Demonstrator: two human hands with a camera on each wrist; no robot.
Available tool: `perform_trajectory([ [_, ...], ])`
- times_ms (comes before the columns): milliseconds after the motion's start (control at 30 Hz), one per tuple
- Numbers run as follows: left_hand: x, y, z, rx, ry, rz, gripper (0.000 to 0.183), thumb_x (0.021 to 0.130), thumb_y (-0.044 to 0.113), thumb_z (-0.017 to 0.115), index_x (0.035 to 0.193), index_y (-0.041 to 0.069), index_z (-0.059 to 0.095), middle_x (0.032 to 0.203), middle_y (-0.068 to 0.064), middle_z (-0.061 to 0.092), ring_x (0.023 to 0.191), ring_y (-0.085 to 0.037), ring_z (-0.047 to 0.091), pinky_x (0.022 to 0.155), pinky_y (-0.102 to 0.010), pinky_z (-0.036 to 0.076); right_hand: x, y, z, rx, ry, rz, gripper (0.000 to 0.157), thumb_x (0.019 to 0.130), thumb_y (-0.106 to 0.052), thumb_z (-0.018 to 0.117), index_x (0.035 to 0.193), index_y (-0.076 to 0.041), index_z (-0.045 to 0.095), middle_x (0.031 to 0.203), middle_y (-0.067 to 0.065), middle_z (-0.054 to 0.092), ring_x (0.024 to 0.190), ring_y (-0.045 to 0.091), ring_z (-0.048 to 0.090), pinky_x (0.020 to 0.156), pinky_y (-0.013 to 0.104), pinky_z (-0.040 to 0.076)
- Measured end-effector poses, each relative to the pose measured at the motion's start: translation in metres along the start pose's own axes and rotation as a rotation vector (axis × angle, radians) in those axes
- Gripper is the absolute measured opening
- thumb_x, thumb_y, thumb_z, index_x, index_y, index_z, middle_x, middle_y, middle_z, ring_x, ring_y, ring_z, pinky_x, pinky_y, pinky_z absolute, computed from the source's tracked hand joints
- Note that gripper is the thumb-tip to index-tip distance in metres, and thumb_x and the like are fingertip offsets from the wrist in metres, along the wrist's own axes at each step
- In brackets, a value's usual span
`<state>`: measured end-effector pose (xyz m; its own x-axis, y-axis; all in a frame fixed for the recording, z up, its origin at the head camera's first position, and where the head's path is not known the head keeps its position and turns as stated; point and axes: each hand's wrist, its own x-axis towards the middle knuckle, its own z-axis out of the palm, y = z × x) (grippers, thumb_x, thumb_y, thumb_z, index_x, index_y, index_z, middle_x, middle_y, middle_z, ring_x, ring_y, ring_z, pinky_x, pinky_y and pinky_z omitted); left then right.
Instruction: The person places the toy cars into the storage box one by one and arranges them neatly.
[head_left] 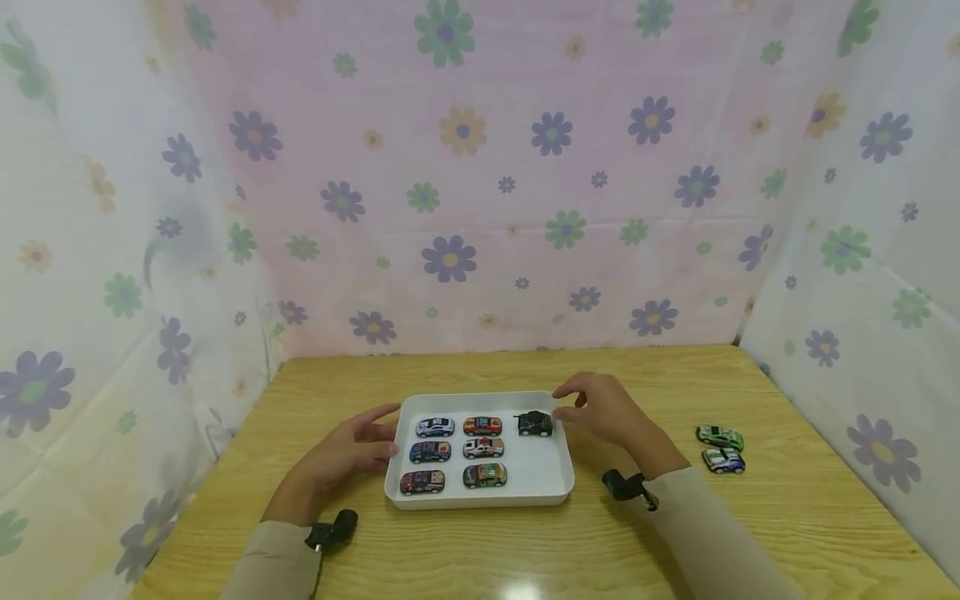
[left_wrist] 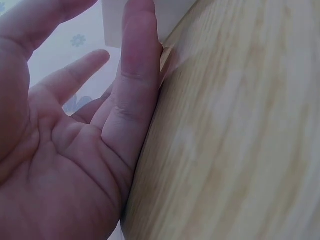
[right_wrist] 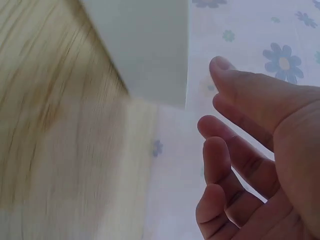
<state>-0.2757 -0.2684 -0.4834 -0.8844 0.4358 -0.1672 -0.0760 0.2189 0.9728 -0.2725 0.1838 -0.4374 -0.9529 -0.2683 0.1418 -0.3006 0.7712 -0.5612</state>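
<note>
A white tray (head_left: 525, 492) on the table holds toy cars in two columns. The left column has a white car (head_left: 435, 427), a blue car (head_left: 430, 452) and a dark red car (head_left: 422, 482). Beside it are an orange-red car (head_left: 482, 426), a white-and-red car (head_left: 483, 448) and a green-and-orange car (head_left: 484, 475). A black toy tank (head_left: 535, 423) sits near the back right corner. My left hand (head_left: 347, 454) lies against the tray's left side, fingers extended. My right hand (head_left: 603, 406) hovers at the right rim near the tank, fingers loosely bent with nothing between them.
To the right of the tray, a green toy car (head_left: 720, 437) and a white-and-purple toy car (head_left: 723, 460) lie close together on the wooden table (head_left: 450, 550). Flowered cloth (head_left: 495, 208) hangs behind the table and along both sides.
</note>
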Motion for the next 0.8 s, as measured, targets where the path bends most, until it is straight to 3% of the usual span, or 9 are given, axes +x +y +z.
perform_trajectory([
  [200, 0.001, -0.002, -0.002, 0.010, -0.040, 0.023, 0.080, 0.096, 0.015, 0.075, 0.163, 0.024, 0.033, 0.151, -0.027, 0.051, 0.121, -0.029, 0.065, 0.092, -0.041, 0.062, -0.011, 0.014, -0.017, -0.039, 0.021, -0.046, 0.026, 0.091, -0.032, 0.081, 0.115, -0.022, 0.078, 0.118, -0.002, 0.073, 0.097, 0.017, 0.065, 0.080, 0.037, 0.058],
  [467, -0.001, -0.003, -0.002, 0.013, -0.037, -0.014, 0.065, 0.096, 0.019, 0.075, 0.155, 0.016, 0.049, 0.152, -0.023, 0.050, 0.113, -0.027, 0.068, 0.093, -0.038, 0.061, -0.026, 0.037, -0.035, -0.086, 0.038, -0.072, 0.023, 0.093, -0.030, 0.079, 0.114, -0.020, 0.079, 0.116, 0.000, 0.074, 0.104, 0.027, 0.067, 0.087, 0.049, 0.058],
  [633, -0.001, -0.002, 0.000, 0.018, -0.005, -0.021, 0.066, 0.093, 0.018, 0.079, 0.153, 0.018, 0.052, 0.154, -0.022, 0.046, 0.121, -0.026, 0.063, 0.094, -0.038, 0.061, -0.040, 0.053, -0.050, -0.083, 0.051, -0.048, 0.027, 0.095, -0.034, 0.076, 0.117, -0.019, 0.078, 0.119, 0.003, 0.074, 0.110, 0.030, 0.066, 0.089, 0.051, 0.058],
  [800, -0.001, -0.002, 0.000, 0.040, -0.016, 0.000, 0.065, 0.093, 0.019, 0.079, 0.152, 0.017, 0.053, 0.154, -0.022, 0.048, 0.126, -0.029, 0.061, 0.095, -0.038, 0.060, -0.057, 0.070, -0.070, -0.062, 0.060, -0.001, 0.035, 0.097, -0.042, 0.073, 0.122, -0.018, 0.076, 0.126, 0.008, 0.073, 0.115, 0.033, 0.064, 0.093, 0.057, 0.055],
])
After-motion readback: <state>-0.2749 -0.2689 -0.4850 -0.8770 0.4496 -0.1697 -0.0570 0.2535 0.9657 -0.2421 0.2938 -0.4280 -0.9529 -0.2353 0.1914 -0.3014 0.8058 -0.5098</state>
